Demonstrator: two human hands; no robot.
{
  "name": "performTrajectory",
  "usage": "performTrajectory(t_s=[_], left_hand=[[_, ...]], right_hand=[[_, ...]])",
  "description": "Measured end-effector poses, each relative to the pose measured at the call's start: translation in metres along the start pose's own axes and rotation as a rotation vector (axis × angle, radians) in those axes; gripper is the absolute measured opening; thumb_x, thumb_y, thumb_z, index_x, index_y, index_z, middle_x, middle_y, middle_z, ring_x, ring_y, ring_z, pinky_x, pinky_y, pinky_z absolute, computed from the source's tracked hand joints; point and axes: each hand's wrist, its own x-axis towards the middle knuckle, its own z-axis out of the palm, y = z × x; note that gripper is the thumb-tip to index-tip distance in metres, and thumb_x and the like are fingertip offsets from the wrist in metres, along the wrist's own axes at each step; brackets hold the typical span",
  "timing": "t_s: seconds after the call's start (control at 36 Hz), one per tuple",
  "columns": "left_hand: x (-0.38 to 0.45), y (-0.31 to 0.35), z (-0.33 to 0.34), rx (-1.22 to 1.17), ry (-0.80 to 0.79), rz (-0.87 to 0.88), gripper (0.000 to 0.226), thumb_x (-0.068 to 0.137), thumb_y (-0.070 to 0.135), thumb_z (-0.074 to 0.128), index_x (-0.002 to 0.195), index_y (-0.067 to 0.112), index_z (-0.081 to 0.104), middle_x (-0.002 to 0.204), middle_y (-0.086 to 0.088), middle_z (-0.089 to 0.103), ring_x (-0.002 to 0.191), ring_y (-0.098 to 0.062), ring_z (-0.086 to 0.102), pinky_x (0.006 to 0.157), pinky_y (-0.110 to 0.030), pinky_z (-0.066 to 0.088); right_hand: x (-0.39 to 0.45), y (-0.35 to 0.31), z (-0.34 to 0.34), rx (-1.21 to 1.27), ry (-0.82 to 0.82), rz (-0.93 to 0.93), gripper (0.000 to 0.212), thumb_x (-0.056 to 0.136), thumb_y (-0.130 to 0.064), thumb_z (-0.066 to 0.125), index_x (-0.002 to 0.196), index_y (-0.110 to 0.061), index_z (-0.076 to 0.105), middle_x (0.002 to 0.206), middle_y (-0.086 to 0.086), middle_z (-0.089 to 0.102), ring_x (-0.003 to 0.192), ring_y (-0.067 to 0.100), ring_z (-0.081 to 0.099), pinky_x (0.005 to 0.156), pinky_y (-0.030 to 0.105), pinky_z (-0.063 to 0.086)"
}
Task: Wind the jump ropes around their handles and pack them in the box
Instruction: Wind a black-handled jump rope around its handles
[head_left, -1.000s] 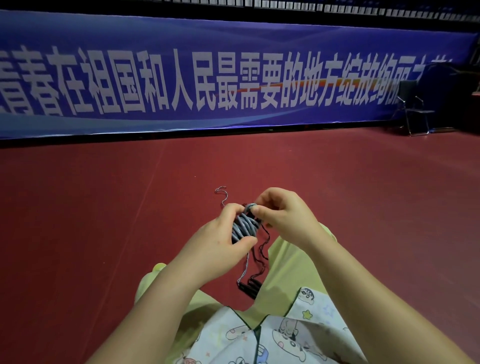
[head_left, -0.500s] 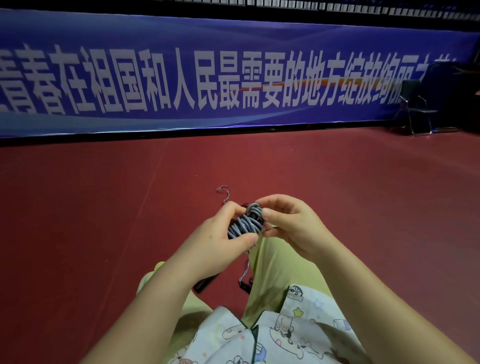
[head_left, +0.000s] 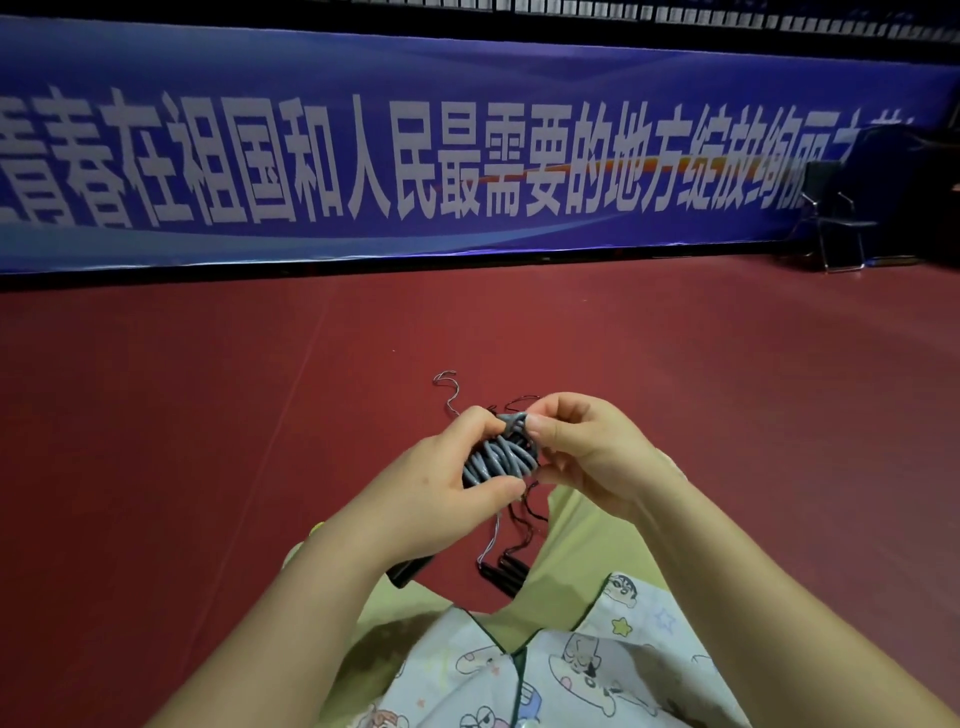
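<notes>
A grey jump rope (head_left: 500, 456) is wound in several coils around its black handles, whose lower end (head_left: 410, 569) sticks out below my left wrist. My left hand (head_left: 441, 488) grips the bundle from the left. My right hand (head_left: 576, 447) pinches the top loop of the grey rope between thumb and forefinger. More jump ropes lie on the red floor between my legs: thin dark and grey cords (head_left: 524, 519) running down to black handles (head_left: 506, 569). A grey cord end (head_left: 449, 387) curls on the floor beyond my hands. No box is in view.
I sit on a red sports floor (head_left: 208, 415) with my legs in pale green trousers (head_left: 576, 535). A long blue banner (head_left: 467, 156) runs along the back wall. A black folding chair (head_left: 836, 218) stands at the far right.
My right hand has shifted up from the side of the bundle to its top loop. The left hand keeps its hold on the wound rope. The view has tilted slightly.
</notes>
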Motion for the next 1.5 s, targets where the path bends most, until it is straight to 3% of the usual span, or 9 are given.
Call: performTrajectory(t_s=[0.14, 0.39, 0.56, 0.75, 0.86, 1.08, 1.28, 1.42, 1.5], left_hand=[[0.009, -0.001, 0.005, -0.114, -0.121, -0.047, 0.034, 0.071, 0.056, 0.061, 0.100, 0.050, 0.046, 0.097, 0.019, 0.063, 0.089, -0.006, 0.064, 0.085, -0.044, 0.054], [0.021, -0.012, 0.011, -0.129, -0.172, -0.079, 0.028, 0.082, 0.050, 0.064, 0.100, 0.052, 0.043, 0.101, 0.015, 0.060, 0.094, -0.008, 0.060, 0.090, -0.041, 0.050], [0.045, -0.015, 0.011, -0.213, -0.179, -0.105, 0.029, 0.076, 0.050, 0.066, 0.099, 0.049, 0.048, 0.103, 0.009, 0.063, 0.090, -0.010, 0.065, 0.088, -0.044, 0.053], [0.096, -0.024, 0.022, -0.515, -0.205, -0.166, 0.029, 0.068, 0.044, 0.071, 0.092, 0.048, 0.056, 0.105, -0.012, 0.062, 0.080, -0.032, 0.071, 0.076, -0.051, 0.058], [0.124, -0.033, 0.046, -0.616, -0.235, -0.187, 0.025, 0.089, 0.018, 0.064, 0.107, 0.029, 0.051, 0.092, -0.009, 0.066, 0.075, -0.022, 0.069, 0.068, -0.033, 0.055], [0.205, -0.065, 0.136, -0.761, -0.061, -0.420, 0.010, 0.098, 0.016, 0.051, 0.105, 0.022, 0.051, 0.098, -0.007, 0.065, 0.073, -0.003, 0.064, 0.065, -0.016, 0.050], [0.278, -0.075, 0.242, -0.734, -0.196, -0.565, 0.025, 0.099, 0.024, 0.049, 0.123, 0.022, 0.041, 0.105, 0.003, 0.059, 0.086, -0.005, 0.059, 0.069, -0.017, 0.047], [0.310, -0.094, 0.316, -0.640, -0.407, -0.672, 0.038, 0.099, 0.041, 0.044, 0.133, 0.025, 0.038, 0.122, 0.002, 0.056, 0.111, -0.015, 0.054, 0.104, -0.034, 0.039], [0.324, -0.108, 0.353, -0.579, -0.599, -0.733, 0.085, 0.076, 0.079, 0.047, 0.144, 0.028, 0.039, 0.144, 0.000, 0.047, 0.133, -0.018, 0.043, 0.115, -0.043, 0.028]], right_hand=[[0.004, -0.005, 0.003, -0.112, -0.105, 0.103, 0.050, 0.077, -0.058, 0.057, 0.090, -0.011, 0.065, 0.082, 0.009, 0.064, 0.072, 0.020, 0.061, 0.066, 0.031, 0.055], [0.022, -0.007, -0.018, -0.260, -0.093, 0.209, 0.022, 0.090, -0.028, 0.065, 0.072, -0.016, 0.062, 0.062, 0.000, 0.051, 0.051, 0.012, 0.046, 0.046, 0.019, 0.039], [0.048, -0.002, -0.031, -0.122, 0.053, 0.137, 0.033, 0.088, -0.015, 0.068, 0.057, -0.018, 0.055, 0.057, 0.001, 0.048, 0.051, 0.013, 0.039, 0.051, 0.025, 0.031], [0.081, 0.009, -0.057, 0.046, 0.273, 0.037, 0.031, 0.088, -0.020, 0.068, 0.065, -0.014, 0.049, 0.056, 0.000, 0.039, 0.052, 0.015, 0.034, 0.053, 0.029, 0.027], [0.094, 0.026, -0.078, 0.050, 0.262, 0.035, 0.029, 0.091, -0.030, 0.064, 0.075, -0.008, 0.052, 0.056, 0.000, 0.040, 0.052, 0.016, 0.034, 0.053, 0.029, 0.028], [0.089, 0.094, -0.155, 0.314, 0.446, 0.277, 0.052, 0.078, -0.057, 0.049, 0.098, -0.011, 0.062, 0.076, -0.001, 0.053, 0.062, 0.012, 0.047, 0.059, 0.027, 0.038], [0.081, 0.164, -0.218, 0.426, 0.554, 0.383, 0.052, 0.099, -0.051, 0.028, 0.119, -0.016, 0.060, 0.094, -0.002, 0.072, 0.081, 0.013, 0.068, 0.068, 0.030, 0.051], [0.084, 0.215, -0.255, 0.493, 0.698, 0.380, 0.029, 0.105, -0.032, 0.035, 0.111, -0.016, 0.059, 0.077, -0.007, 0.072, 0.066, 0.007, 0.066, 0.054, 0.019, 0.049], [0.084, 0.247, -0.273, 0.515, 0.820, 0.454, 0.030, 0.094, -0.027, 0.058, 0.117, -0.009, 0.058, 0.097, 0.007, 0.070, 0.085, 0.023, 0.065, 0.075, 0.036, 0.052]])
